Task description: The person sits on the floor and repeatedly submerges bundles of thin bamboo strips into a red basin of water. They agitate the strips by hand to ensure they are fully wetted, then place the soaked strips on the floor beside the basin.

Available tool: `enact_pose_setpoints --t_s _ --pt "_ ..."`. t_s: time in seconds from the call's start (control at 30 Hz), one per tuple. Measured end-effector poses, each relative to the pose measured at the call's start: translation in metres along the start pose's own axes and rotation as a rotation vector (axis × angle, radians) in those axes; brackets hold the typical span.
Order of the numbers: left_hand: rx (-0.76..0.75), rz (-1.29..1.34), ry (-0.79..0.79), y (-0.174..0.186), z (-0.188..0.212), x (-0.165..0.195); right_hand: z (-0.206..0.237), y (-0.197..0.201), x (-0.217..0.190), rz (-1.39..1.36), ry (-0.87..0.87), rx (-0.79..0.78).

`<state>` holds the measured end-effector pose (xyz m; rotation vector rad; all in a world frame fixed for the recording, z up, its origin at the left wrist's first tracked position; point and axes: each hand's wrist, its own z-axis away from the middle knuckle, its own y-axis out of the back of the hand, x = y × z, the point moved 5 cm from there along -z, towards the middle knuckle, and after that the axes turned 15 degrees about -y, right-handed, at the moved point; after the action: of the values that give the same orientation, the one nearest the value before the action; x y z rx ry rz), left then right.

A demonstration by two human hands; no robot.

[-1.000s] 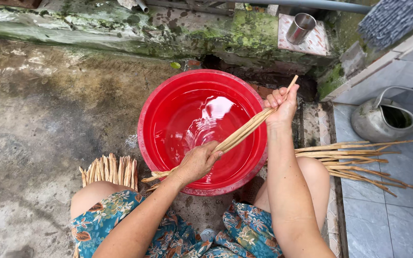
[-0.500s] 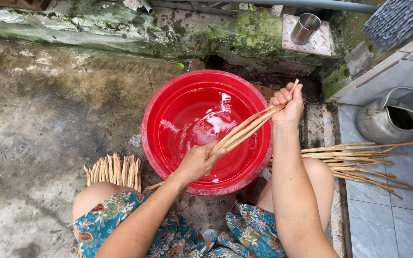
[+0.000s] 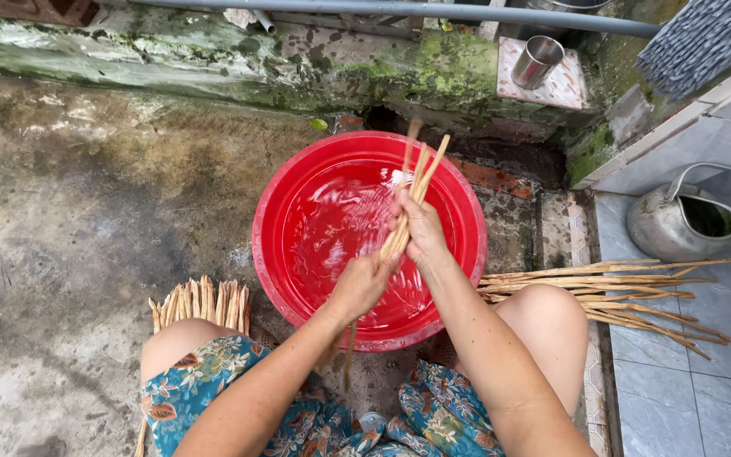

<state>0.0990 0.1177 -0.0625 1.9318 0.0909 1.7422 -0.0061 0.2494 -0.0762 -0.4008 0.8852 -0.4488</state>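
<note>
I see the left hand (image 3: pixel 361 283) and the right hand (image 3: pixel 420 233) both clamped on one bundle of sticks (image 3: pixel 408 203), held steeply over the red basin (image 3: pixel 298 279), which holds water. The bundle's upper end is blurred. More sticks (image 3: pixel 602 292) lie on the ground by the right knee, another pile (image 3: pixel 200 303) by the left. A metal kettle (image 3: pixel 691 224) stands on the tiles.

A metal kettle (image 3: pixel 691 222) stands on the tiled floor (image 3: pixel 687 389); a steel cup (image 3: pixel 537 61) sits on the mossy wall ledge (image 3: pixel 298 59).
</note>
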Motion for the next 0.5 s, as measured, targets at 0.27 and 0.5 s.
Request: enact_pose_setpoints --t_s 0.27,0.5 --pt "-0.169 -0.107 -0.007 0.005 0.016 0.016 -0.023 0.079 -0.059 -0.283 0.255 0.156" --pt "0.161 0.267 0.107 0.040 -0.005 -0.012 0.027 -0.028 -0.001 0.215 0.000 -0.280"
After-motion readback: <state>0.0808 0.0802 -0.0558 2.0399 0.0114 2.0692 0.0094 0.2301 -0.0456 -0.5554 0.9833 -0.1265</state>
